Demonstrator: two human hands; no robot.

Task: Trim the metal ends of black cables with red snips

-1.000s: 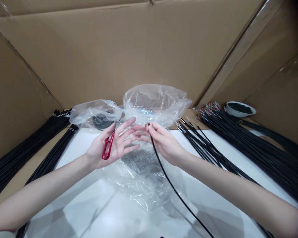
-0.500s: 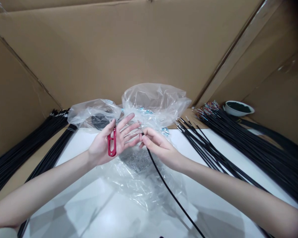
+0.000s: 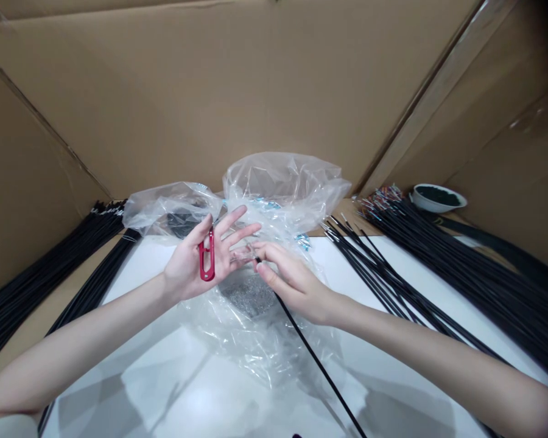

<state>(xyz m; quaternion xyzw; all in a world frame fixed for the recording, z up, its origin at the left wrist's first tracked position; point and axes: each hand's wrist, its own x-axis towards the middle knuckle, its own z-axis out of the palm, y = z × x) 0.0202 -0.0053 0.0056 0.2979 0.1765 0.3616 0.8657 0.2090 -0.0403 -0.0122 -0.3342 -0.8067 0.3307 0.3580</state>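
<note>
Red thread snips (image 3: 207, 258) rest upright against the palm of my left hand (image 3: 192, 261), held under its thumb while the other fingers are spread. My right hand (image 3: 296, 283) pinches a black cable (image 3: 317, 359) close to its end. Thin, pale wires (image 3: 247, 252) stick out of that end towards the fingers of my left hand; the fingertips partly hide them. From my right hand the cable runs down past the bottom edge. Below both hands lies a clear plastic bag (image 3: 251, 350) with a mass of small grey, shiny bits (image 3: 249, 295) in it.
Bundles of black cables lie on the left (image 3: 50, 267) and right (image 3: 456, 286), with a smaller group (image 3: 369, 261) nearer the middle. A white bowl (image 3: 432, 205) of dark green material stands back right. More clear plastic bags (image 3: 283, 182) are heaped against the cardboard wall (image 3: 256, 91).
My right hand has moved slightly down and left with the cable, whose wire end now tilts towards my left hand. The cable hangs straighter. The snips stay in my left palm.
</note>
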